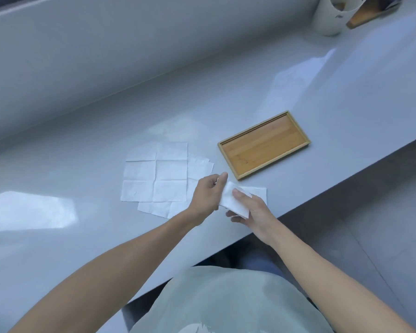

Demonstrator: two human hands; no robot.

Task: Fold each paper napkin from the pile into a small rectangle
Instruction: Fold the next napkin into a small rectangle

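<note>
Both hands are gripping one folded napkin [233, 200] just beside the wooden tray [264, 144]: left hand [208, 194] pinching its end, right hand [250, 210] closing fingers over it, above the worktop [82, 236]

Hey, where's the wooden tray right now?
In the head view, the wooden tray lies empty on the grey counter, right of the pile of unfolded napkins and just beyond both hands.

Shallow rectangular wooden tray [264, 145]: 1 | partly folded white paper napkin [235, 200]: 1 | pile of unfolded white paper napkins [154, 174]: 1, sheet count unclear | white cylindrical container [329, 18]: 1
</note>
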